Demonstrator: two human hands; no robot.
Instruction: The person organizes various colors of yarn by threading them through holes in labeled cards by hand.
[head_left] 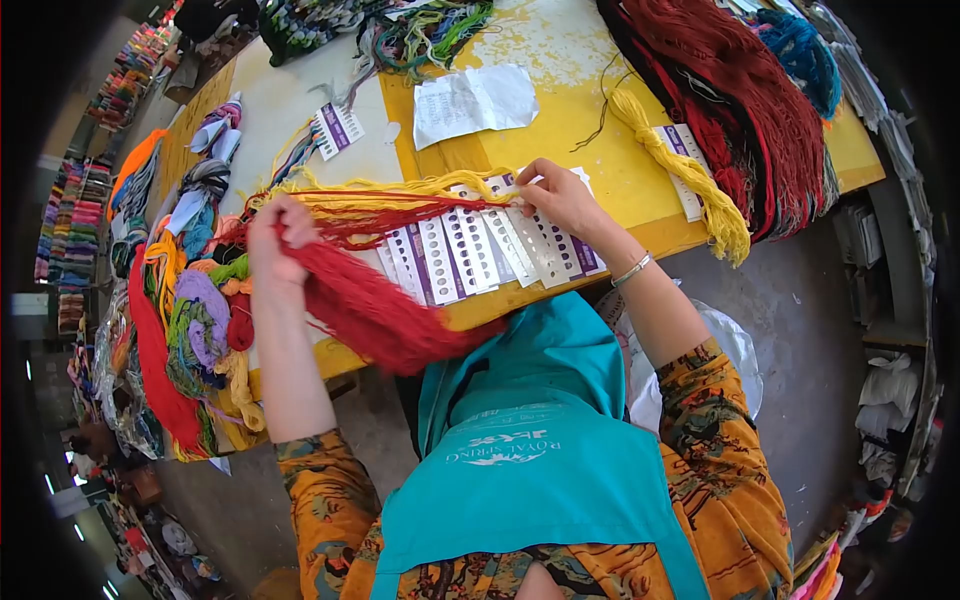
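Thread (372, 305) fills the closed left hand (282, 236); the right hand (562, 200) pinches strands (425, 209).

The left hand (280, 238) curls tight; the right hand (558, 196) pinches.

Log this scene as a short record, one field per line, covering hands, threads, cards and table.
Left hand: the left hand grips a red thread bundle hanging toward the table edge
Right hand: the right hand pinches the ends of yellow and red strands
Cards: punched cards overlap beneath the strands
Table: yellow table; white paper beyond the strands
Right side: yellow hank, dark red bundle
Clothing: teal apron
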